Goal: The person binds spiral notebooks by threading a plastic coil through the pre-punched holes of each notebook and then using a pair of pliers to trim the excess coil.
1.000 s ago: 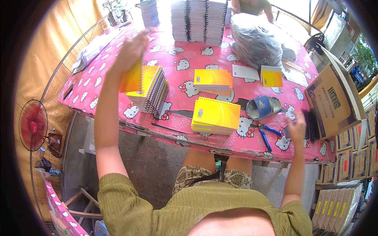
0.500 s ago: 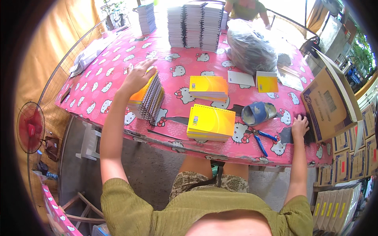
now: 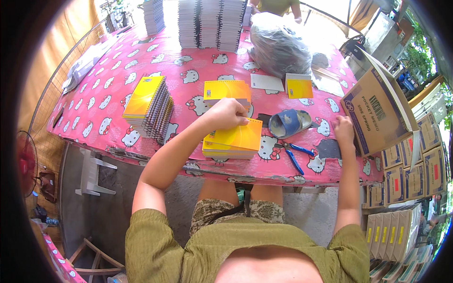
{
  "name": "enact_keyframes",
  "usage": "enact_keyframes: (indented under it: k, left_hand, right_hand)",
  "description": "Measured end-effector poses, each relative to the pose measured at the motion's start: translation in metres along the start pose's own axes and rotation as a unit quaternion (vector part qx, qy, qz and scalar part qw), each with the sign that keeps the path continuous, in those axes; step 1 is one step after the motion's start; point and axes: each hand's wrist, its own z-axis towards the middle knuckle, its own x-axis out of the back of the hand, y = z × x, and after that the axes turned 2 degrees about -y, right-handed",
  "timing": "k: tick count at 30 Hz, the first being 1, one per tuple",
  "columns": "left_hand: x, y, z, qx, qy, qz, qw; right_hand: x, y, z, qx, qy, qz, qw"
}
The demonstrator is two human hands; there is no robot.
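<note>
My left hand (image 3: 230, 114) reaches over the near stack of yellow spiral-bound notebooks (image 3: 232, 145). Its fingers are closed at the far edge of the top notebook (image 3: 250, 133), which lies slightly askew on the stack. Just beyond my hand is a second, lower pile of yellow notebooks (image 3: 226, 89). To the left stands a taller stack of yellow notebooks (image 3: 144, 101), spiral edges facing right. My right hand (image 3: 344, 131) rests on the table by the cardboard box (image 3: 377, 111), fingers loosely bent and apart, with nothing visible in them.
Blue-handled pliers (image 3: 296, 158) and a blue tape-like roll (image 3: 286, 123) lie right of the near stack. Farther back are an open notebook (image 3: 298, 87), a white pad (image 3: 267, 82), a filled plastic bag (image 3: 281, 45) and tall notebook stacks (image 3: 207, 26). Another person (image 3: 278, 5) is across the table.
My left hand has left the tall left stack and moved right to the near stack, closing on its top notebook. My right hand has shifted slightly beside the box. The whole view has shifted.
</note>
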Motion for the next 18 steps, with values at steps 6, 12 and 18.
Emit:
enact_keyframes:
  k: [6, 12, 18]
  left_hand:
    - [0.008, 0.028, -0.042, -0.068, 0.18, -0.054, 0.98]
    - [-0.01, 0.029, -0.061, -0.204, 0.317, 0.044, 0.925]
    - [-0.013, 0.027, -0.057, -0.195, 0.336, 0.052, 0.92]
  right_hand:
    - [0.053, -0.145, -0.054, 0.094, -0.085, 0.423, 0.897]
    - [0.054, -0.192, -0.066, 0.124, -0.081, 0.495, 0.856]
    - [0.058, -0.211, -0.053, 0.18, 0.011, 0.416, 0.891]
